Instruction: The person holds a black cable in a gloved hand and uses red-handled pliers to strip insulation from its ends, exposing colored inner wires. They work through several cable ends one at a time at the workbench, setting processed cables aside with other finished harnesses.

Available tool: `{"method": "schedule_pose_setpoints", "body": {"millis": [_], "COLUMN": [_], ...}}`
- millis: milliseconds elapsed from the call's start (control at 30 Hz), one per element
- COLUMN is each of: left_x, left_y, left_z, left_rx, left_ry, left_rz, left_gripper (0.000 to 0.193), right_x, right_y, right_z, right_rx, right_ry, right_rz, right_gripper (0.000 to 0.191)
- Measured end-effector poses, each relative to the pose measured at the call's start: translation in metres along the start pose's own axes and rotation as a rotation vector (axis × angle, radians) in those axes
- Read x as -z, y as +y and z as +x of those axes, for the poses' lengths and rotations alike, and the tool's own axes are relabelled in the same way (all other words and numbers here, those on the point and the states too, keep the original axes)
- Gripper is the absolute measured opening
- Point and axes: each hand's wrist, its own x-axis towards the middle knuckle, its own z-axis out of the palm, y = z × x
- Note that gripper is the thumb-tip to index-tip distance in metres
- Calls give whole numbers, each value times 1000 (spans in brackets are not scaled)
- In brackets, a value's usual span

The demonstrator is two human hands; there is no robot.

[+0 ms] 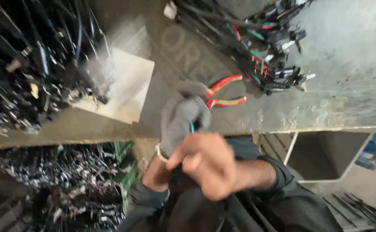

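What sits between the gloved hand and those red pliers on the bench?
Nothing visible does. The gloved left hand is right against the pliers; its glove covers their head, and only the red handles show. The bare right hand is nearer the camera, off the bench.

Pliers [224, 91] on bench [351, 68], beside wire bundle [265, 47]

My workbench [334, 64] is a grey, scuffed metal top with a pale front edge. On it lie my pliers [224, 91] with red and yellow handles, a bundle of black wires [261, 47] with red and green bands at the far side, a big heap of black cables [33, 64] on the left, and a sheet of cardboard [125, 88] partly under that heap.
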Motion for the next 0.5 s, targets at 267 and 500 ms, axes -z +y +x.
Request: {"method": "schedule_pose_setpoints", "body": {"millis": [267,500], "left_x": [-2,-7], "left_y": [72,44], "left_z": [-2,-21], "left_rx": [-51,-293], "left_ry": [-26,98], "left_rz": [-929,-73], "left_gripper": [45,42], "right_x": [32,36], "right_y": [1,6], "right_z": [-12,8], "right_rx": [165,238], "right_ry": [-301,-168], "right_rz": [-1225,-1239], "right_gripper": [27,22]}}
